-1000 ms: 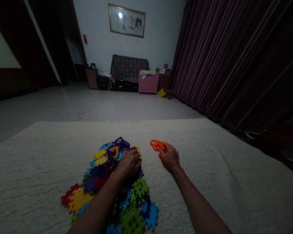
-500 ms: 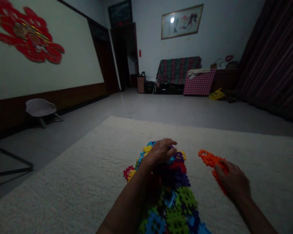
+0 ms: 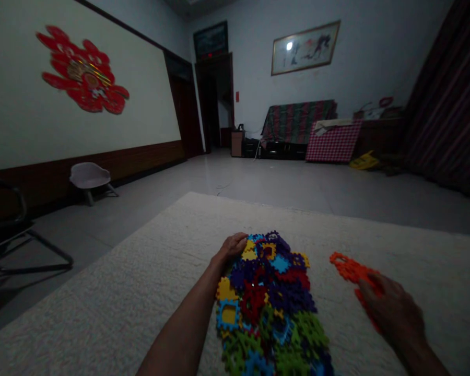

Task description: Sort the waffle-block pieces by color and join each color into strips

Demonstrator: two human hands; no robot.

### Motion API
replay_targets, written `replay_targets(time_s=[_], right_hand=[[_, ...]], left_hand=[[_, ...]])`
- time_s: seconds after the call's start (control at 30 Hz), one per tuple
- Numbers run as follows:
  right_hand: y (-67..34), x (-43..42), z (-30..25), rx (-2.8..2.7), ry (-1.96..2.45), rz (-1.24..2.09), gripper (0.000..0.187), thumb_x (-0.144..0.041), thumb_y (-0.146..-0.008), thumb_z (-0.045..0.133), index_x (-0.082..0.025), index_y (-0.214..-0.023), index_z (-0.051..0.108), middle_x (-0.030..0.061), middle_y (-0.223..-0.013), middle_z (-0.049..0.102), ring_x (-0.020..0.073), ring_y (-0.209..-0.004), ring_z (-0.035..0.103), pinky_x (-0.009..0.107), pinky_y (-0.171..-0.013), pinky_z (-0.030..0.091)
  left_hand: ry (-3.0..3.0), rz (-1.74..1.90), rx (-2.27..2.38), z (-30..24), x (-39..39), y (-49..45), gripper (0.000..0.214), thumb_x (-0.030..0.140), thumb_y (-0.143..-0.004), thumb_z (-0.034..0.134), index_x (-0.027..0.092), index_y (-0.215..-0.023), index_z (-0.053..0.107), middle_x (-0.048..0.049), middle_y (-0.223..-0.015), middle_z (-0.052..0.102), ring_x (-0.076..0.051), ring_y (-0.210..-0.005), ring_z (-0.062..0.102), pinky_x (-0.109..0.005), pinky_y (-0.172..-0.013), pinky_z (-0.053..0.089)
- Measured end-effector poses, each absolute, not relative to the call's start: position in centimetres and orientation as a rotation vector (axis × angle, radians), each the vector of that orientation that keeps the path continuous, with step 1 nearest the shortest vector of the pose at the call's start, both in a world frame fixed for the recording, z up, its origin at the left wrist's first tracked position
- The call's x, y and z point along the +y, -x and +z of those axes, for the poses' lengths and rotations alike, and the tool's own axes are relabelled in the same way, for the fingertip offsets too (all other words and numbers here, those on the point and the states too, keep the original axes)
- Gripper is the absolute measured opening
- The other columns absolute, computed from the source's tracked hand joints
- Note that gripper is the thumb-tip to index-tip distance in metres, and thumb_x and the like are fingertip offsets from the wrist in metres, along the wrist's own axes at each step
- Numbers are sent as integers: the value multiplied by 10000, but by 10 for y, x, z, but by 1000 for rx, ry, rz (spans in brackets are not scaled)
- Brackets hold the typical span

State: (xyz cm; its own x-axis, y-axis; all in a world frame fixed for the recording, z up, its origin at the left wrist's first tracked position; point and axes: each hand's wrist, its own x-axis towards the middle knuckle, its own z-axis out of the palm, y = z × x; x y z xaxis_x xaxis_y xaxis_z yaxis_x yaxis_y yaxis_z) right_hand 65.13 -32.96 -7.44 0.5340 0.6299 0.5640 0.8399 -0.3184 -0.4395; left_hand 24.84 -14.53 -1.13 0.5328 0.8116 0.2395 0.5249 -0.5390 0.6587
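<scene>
Two hands work over one heap of multicoloured interlocking plastic tiles (image 3: pixel 292 297), lower centre of the frame, too tangled to count. One cluster of orange tiles (image 3: pixel 350 270) lies at lower right, well apart from the heap. The left hand (image 3: pixel 235 244) rests at the heap's far left edge, fingers bent; whether it grips a tile cannot be told. The right hand (image 3: pixel 395 308) covers the near end of the orange cluster, thumb along its left side; how tightly it closes is hidden. Cream rug (image 3: pixel 141 277) runs between heap and cluster and spreads widely leftward, its far edge crossing mid-frame. Half a second ago the left hand covered the heap's top; now that top shows, while the right hand remains on the orange tiles.
</scene>
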Motion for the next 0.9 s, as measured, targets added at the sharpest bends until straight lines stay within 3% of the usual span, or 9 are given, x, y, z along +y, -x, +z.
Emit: replay_targets(time_s=[0.13, 0.33, 0.47, 0.7, 0.9], right_hand=[[-641, -332, -67, -1239, 2176, -362, 392, -468, -788, 493, -264, -1075, 666, 163, -1166, 676, 315, -945, 640, 448, -771, 481], [-618, -339, -45, -1210, 2248, -324, 306, -333, -875, 484, -194, -1093, 647, 124, -1183, 670, 247, -1021, 616, 368, -886, 456], [-609, -340, -39, -1137, 2293, -244, 255, -300, -895, 515, -211, -1094, 647, 86, -1180, 674, 210, -1047, 603, 308, -915, 422], [-602, -342, -35, -1071, 2273, -219, 224, -304, -891, 539, -242, -1082, 638, 64, -1218, 659, 206, -1082, 594, 311, -939, 413], [-601, -342, -35, -1059, 2262, -226, 225, -306, -881, 545, -247, -1078, 638, 58, -1193, 662, 208, -1092, 600, 320, -951, 421]], left_hand=[[-2283, 702, 1092, -15, -140, -277, 431, 288, -899, 435, 163, -1269, 619, -106, -1327, 644, -202, -1228, 579, -362, -1093, 427], [-2186, 757, 1145, -16, -144, -303, 460, 395, -883, 427, 158, -1208, 651, -108, -1307, 657, -225, -1227, 595, -375, -1083, 451], [-2115, 776, 1183, -23, -136, -305, 528, 557, -811, 476, 209, -1149, 687, -64, -1244, 696, -259, -1222, 596, -386, -1050, 481], [-2065, 771, 1180, -41, -120, -304, 586, 589, -773, 475, 238, -1205, 659, -52, -1299, 671, -294, -1214, 610, -424, -1066, 469], [-2141, 857, 1167, -53, -115, -324, 522, 622, -741, 473, 273, -1055, 702, -43, -1189, 722, -327, -1181, 629, -451, -1024, 509]])
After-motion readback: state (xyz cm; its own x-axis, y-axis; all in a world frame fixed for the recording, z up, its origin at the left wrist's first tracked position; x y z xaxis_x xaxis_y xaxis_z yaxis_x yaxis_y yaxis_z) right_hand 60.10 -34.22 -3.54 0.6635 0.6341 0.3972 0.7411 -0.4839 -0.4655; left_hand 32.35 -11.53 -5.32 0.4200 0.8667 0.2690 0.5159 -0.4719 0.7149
